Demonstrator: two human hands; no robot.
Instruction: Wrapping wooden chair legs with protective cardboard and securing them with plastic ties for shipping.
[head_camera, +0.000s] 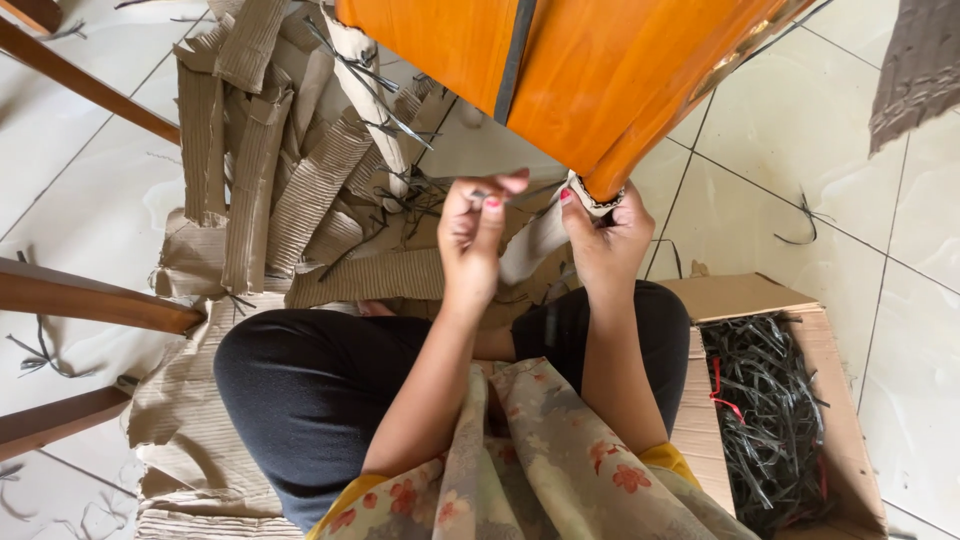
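A big orange panel (600, 60) with a dark stripe leans over my lap, its lower corner still wrapped in cardboard. My right hand (605, 240) grips that wrapped corner (592, 195) from below. My left hand (472, 235) is raised beside it, fingers pinched on a thin dark strap (520, 195) that runs toward the corner. I sit cross-legged on the tiled floor in black trousers.
Torn corrugated cardboard strips (270, 170) are piled on the floor ahead and to the left. An open cardboard box (840, 380) at my right holds several cut black straps. Wooden furniture legs (90, 300) stand at the left. Loose strap pieces (800, 225) lie on the tiles.
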